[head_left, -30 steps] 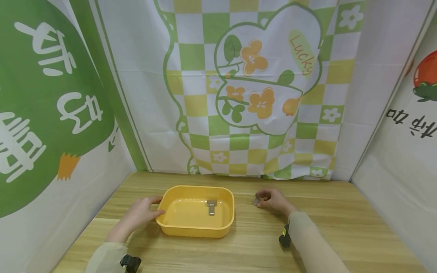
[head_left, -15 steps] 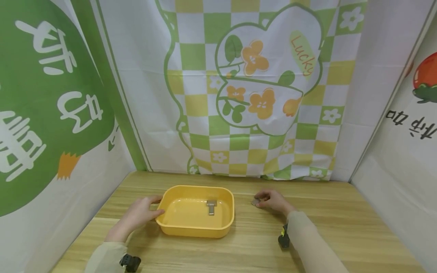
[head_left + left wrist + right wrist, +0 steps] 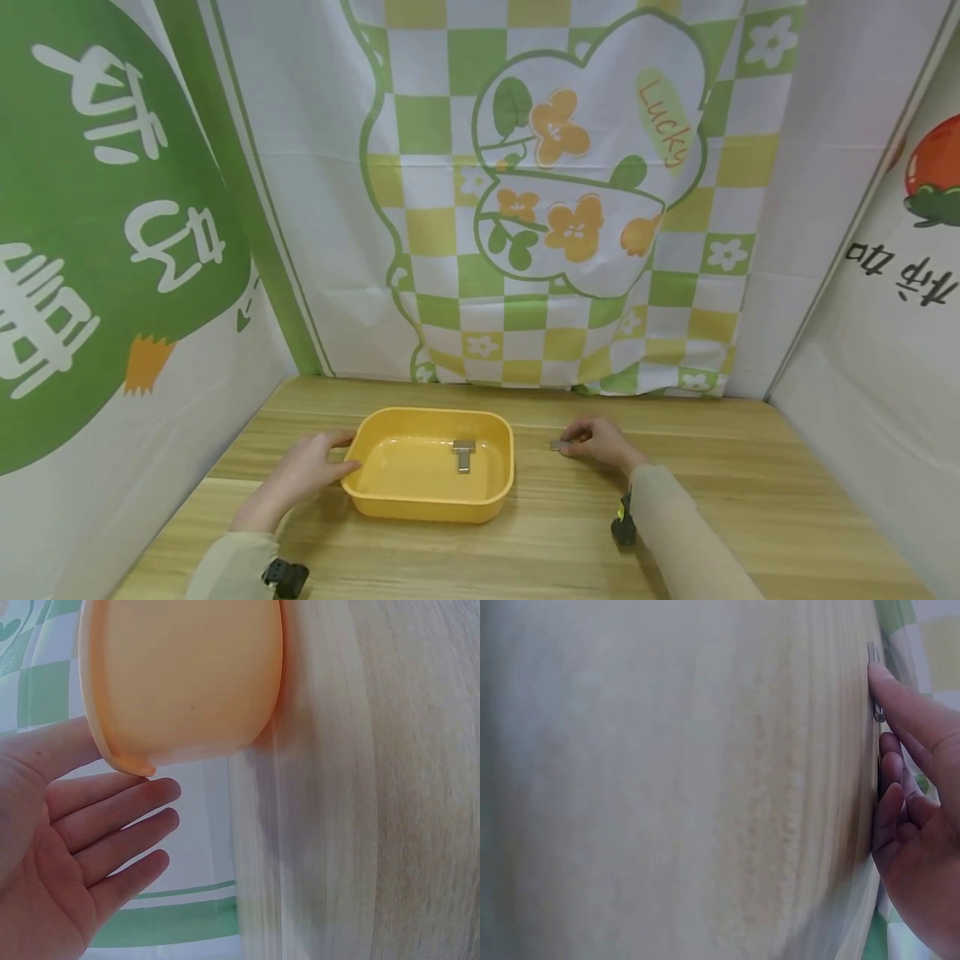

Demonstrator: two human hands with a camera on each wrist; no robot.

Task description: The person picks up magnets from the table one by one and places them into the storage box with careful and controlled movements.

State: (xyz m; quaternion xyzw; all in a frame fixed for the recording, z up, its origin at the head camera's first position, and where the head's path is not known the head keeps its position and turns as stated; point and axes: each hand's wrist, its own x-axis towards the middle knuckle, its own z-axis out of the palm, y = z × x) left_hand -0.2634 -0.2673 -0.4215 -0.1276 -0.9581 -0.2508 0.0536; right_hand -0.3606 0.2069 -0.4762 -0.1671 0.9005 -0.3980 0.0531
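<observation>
A yellow plastic basin (image 3: 427, 510) stands on the wooden table. My left hand (image 3: 307, 471) holds its left end, the thumb over the rim; in the left wrist view the other fingers of the left hand (image 3: 75, 847) stretch out beside the basin wall (image 3: 187, 675). Inside the basin lie small silver metal pieces (image 3: 464, 458), arranged like a T. To the right of the basin, my right hand (image 3: 603, 442) pinches a small flat silver metal piece (image 3: 557, 445) close to the tabletop. That metal piece (image 3: 877, 705) shows edge-on at the thumb in the right wrist view. Its exact kind is unclear.
The wooden table (image 3: 720, 492) extends right of the basin and in front of it. A checked green-and-yellow cloth (image 3: 525, 317) hangs at the back, with printed cloth walls on both sides.
The metal piece in my right hand has tilted down and looks flatter against the table. My left hand and the basin have stayed in place.
</observation>
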